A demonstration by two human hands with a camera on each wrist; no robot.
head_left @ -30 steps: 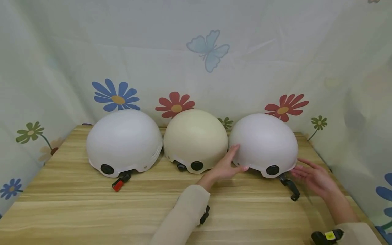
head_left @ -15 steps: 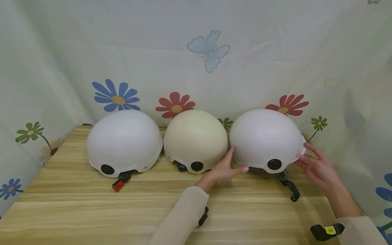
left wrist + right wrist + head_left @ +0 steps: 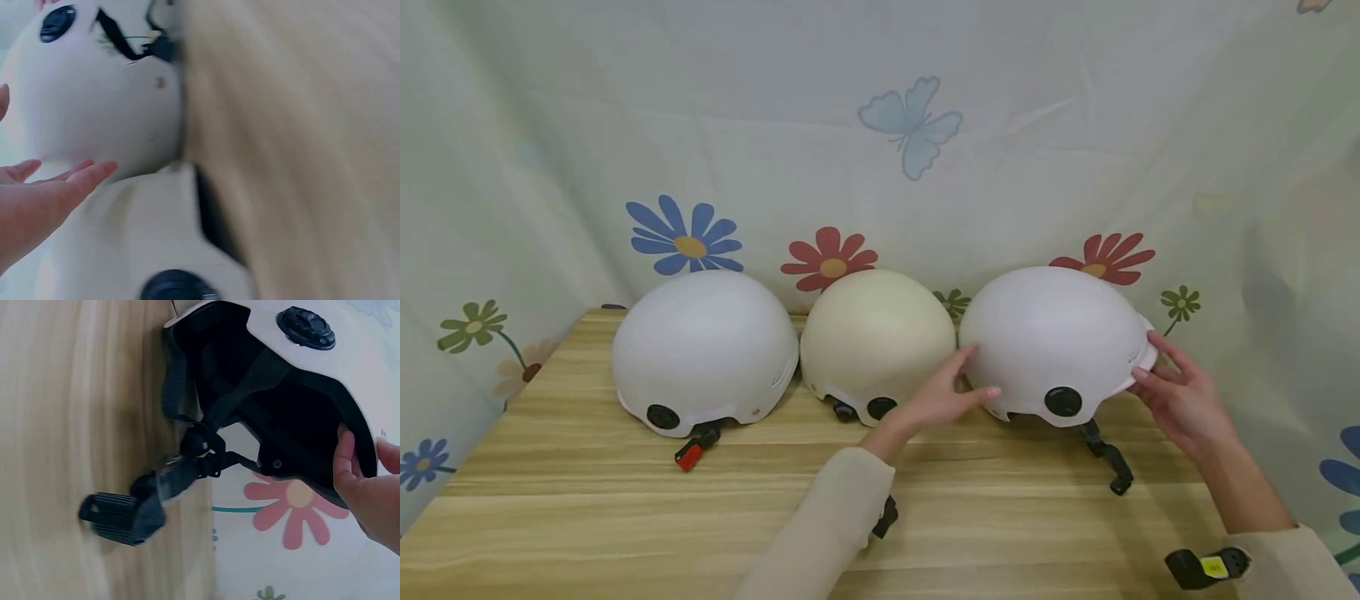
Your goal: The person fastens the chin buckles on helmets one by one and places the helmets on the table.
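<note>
At the right end of a row, a white helmet (image 3: 1045, 333) tilts, its right rim raised off the table. My right hand (image 3: 1187, 404) grips that rim; in the right wrist view the fingers (image 3: 345, 456) curl inside the shell and the thumb stays outside. Below it dangles a black chin strap with a buckle (image 3: 122, 515). My left hand (image 3: 932, 400) lies at the helmet's left side, thumb and fingers spread, in front of the cream helmet (image 3: 872, 325). In the left wrist view its straight fingers (image 3: 84, 178) are right at the white shell.
Another white helmet (image 3: 703, 342) stands at the left of the row, with a red and black buckle (image 3: 694, 450) in front. All three helmets are on a wood-grain table (image 3: 625, 517). A flowered cloth (image 3: 760, 175) hangs close behind and along both sides.
The right hand has moved up from beside the right helmet and taken hold of its rim, and that side of the helmet has risen. The left hand has shifted slightly.
</note>
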